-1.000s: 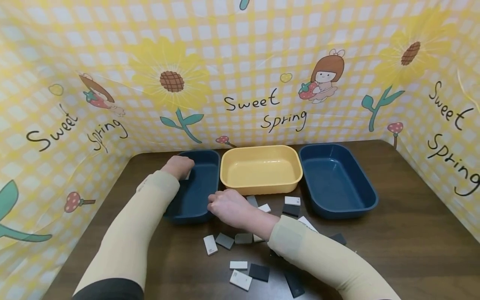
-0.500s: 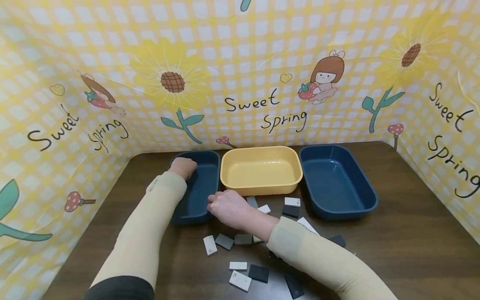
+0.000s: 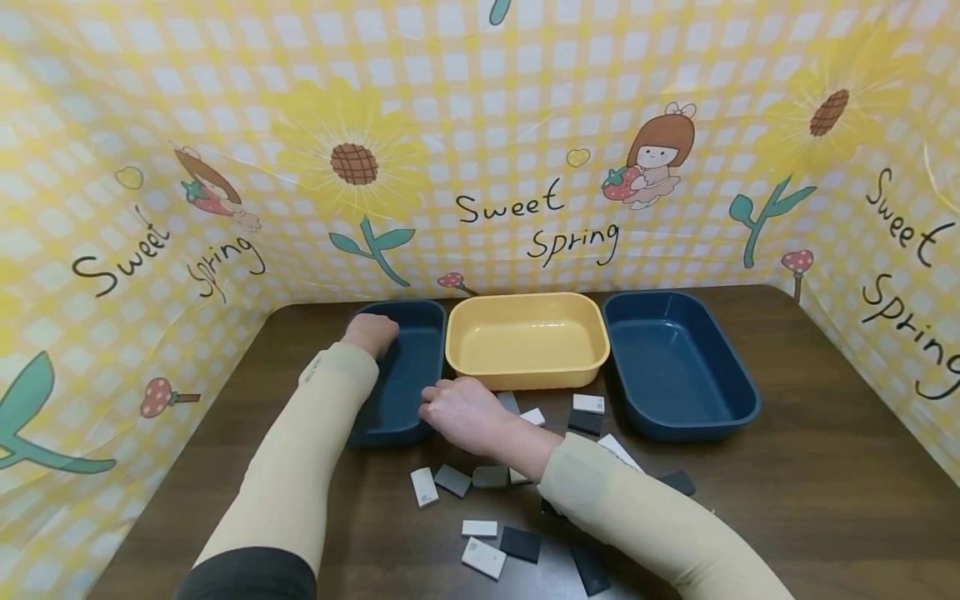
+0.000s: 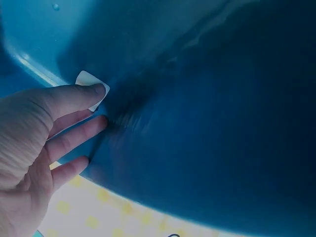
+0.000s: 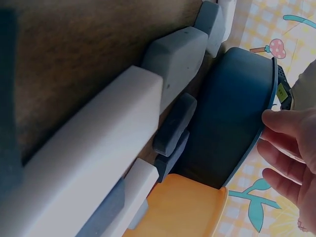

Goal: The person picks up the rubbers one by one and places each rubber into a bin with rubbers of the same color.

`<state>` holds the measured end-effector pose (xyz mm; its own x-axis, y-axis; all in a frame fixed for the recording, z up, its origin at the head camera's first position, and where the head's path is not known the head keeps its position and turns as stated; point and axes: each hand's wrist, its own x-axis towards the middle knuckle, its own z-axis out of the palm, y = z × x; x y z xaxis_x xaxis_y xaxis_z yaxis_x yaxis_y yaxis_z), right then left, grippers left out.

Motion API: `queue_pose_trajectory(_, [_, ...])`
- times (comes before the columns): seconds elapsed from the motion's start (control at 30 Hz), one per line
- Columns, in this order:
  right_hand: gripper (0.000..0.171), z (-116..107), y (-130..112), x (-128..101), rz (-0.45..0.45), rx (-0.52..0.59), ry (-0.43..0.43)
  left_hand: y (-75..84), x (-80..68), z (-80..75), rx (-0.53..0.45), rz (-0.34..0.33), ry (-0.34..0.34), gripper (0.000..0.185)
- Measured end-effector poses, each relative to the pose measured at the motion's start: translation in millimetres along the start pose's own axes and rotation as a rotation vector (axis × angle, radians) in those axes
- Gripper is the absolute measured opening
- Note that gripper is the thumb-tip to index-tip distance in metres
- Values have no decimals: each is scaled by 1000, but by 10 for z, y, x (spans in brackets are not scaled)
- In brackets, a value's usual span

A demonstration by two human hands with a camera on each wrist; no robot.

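Observation:
Inside the left blue tray (image 3: 411, 379), near its far left corner, is my left hand (image 3: 372, 333). The left wrist view shows its thumb pinching a small white flat block (image 4: 85, 79) against a finger, with the other fingers spread. The head view hides that block behind the hand. My right hand (image 3: 465, 412) is at the tray's near right corner. In the right wrist view its thumb and fingers grip the tray's rim (image 5: 274, 74). Several white blocks (image 3: 483, 558), grey blocks (image 3: 453, 481) and black blocks (image 3: 521, 544) lie on the table, some partly under the right forearm.
A yellow tray (image 3: 525, 346) stands right of the left blue tray. Beyond it is a second blue tray (image 3: 682, 367). The brown table (image 3: 817, 467) backs onto a yellow checked cloth (image 3: 450, 100), which also rises on both sides.
My left hand has shifted slightly right within the blue tray, and the white block beneath it has gone out of sight in the head view. The right hand stays at the tray's corner.

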<state>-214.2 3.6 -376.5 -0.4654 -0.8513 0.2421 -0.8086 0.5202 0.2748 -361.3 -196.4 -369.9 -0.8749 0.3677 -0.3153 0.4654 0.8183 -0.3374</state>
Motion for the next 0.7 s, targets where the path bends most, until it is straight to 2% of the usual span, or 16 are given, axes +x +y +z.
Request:
queue_pose_trajectory(0.13, [17, 9, 1, -2, 11, 23, 13, -20, -19, 2, -14, -4, 6, 10])
queue_pose_trajectory(0.3, [16, -4, 22, -39, 31, 55, 6, -5, -99, -77, -75, 13, 27, 7])
queue_pose_trajectory(0.5, [20, -77, 94, -149, 55, 111, 42, -51, -339, -201, -176, 3, 61, 19])
queue_pose_trajectory(0.7, [22, -140, 189, -360, 60, 123, 99, -90, -628, -243, -192, 6, 114, 36])
